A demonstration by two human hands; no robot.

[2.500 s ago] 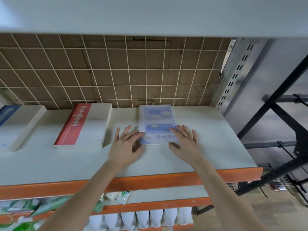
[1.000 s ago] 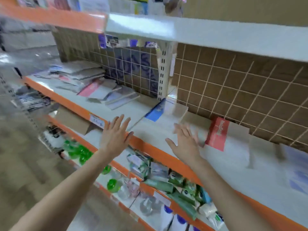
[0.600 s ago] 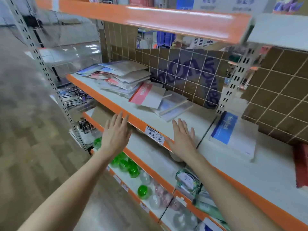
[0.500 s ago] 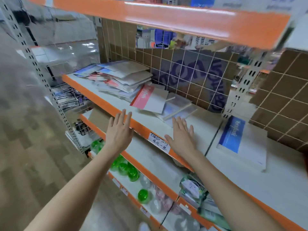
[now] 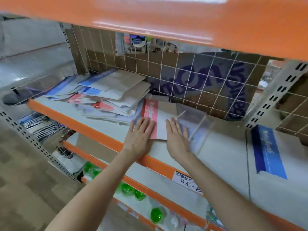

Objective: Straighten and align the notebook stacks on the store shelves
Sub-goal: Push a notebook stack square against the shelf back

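both hands lie flat, fingers straight and together, on the red-spined notebook stack (image 5: 155,120) in the middle of the shelf (image 5: 103,130); nothing is gripped or pinched. the left hand (image 5: 139,136) covers the near left corner over the red spine band, and the right hand (image 5: 177,136) lies along the near right edge, partly over the clear-wrapped notebooks (image 5: 193,124) lying just beside and under that stack. this flat two-sided placement most likely serves to slide and square the stack as one block without lifting it, with one palm on each flank to control rotation. the stack sits skewed to the orange shelf edge (image 5: 83,124), so alignment is judged not yet done. to the left, the loose notebook pile (image 5: 106,94) is fanned out and overlapping, touching the red stack's far left side. on the right, well apart, the blue-spined notebook stack (image 5: 266,152) lies flat in the neighbouring bay
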